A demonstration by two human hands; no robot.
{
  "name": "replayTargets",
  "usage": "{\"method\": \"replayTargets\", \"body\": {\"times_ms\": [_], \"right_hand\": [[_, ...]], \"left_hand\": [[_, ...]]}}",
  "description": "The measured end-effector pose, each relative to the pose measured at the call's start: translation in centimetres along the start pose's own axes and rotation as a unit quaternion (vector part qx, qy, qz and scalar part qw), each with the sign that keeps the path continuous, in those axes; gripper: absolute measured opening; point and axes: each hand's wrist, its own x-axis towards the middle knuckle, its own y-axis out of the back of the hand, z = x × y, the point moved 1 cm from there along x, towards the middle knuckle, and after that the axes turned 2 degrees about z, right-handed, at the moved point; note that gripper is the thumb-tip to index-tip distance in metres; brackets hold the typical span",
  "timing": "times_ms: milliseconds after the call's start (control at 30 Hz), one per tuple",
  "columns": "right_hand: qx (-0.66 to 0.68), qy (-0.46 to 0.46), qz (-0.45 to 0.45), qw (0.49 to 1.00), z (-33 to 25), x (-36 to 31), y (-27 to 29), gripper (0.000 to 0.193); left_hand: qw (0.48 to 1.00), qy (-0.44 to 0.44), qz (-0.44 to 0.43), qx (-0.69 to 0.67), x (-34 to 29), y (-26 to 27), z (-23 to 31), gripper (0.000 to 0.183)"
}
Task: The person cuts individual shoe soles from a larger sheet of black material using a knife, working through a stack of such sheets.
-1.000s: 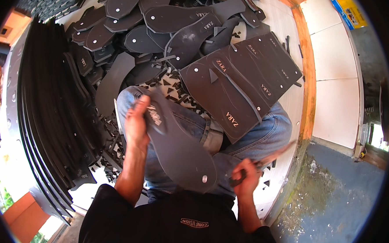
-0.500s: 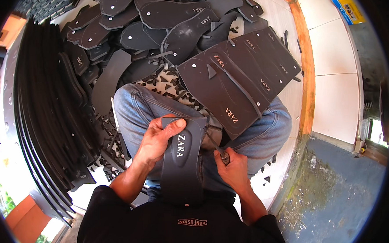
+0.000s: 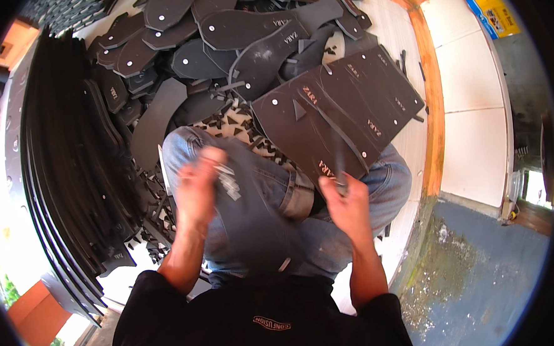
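Smeared by motion, my left hand (image 3: pixel 197 188) grips the upper end of a dark foam sandal sole (image 3: pixel 249 221), thumb on its printed face. The sole slants across my lap, its lower end close to my shirt. My right hand (image 3: pixel 349 208) is closed round the handle of a knife (image 3: pixel 338 148); its thin blade points away from me and is blurred. That blade shows over a dark foam sheet (image 3: pixel 382 89) with printed marks, which rests on my right knee. A cut strip (image 3: pixel 340 129) and a small triangular offcut (image 3: pixel 299 109) lie on the sheet.
Beyond my knees spreads a heap of cut soles (image 3: pixel 244 25). Small black offcuts (image 3: pixel 227 122) litter the floor in front of me. At my left stands a tall row of dark foam sheets (image 3: pixel 63 159). A tiled wall (image 3: pixel 469 81) bounds the right side.
My left hand has swung left with the sole, tilting it. My right hand has moved right and away from me with the knife, apart from the sole's edge.
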Motion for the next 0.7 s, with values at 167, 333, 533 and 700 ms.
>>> {"method": "replayTargets", "body": {"times_ms": [167,333,533,700], "right_hand": [[0.091,-0.183,0.038,0.978,4.5,-4.2,3.1,0.033],[-0.014,-0.134,0.011,0.991,3.0,-7.2,2.7,0.035],[-0.110,-0.130,-0.021,0.985,2.6,-8.2,3.7,0.030],[-0.149,-0.140,-0.065,0.977,2.8,-8.8,3.5,0.023]], "left_hand": [[0.985,-0.010,0.031,-0.171,0.4,0.3,0.0,0.026],[0.952,0.194,-0.124,-0.204,-4.4,-5.9,-5.2,0.021],[0.943,0.230,-0.148,-0.189,-6.0,-6.9,-6.9,0.018],[0.952,0.212,-0.132,-0.176,-6.2,-6.2,-7.4,0.019]]}}
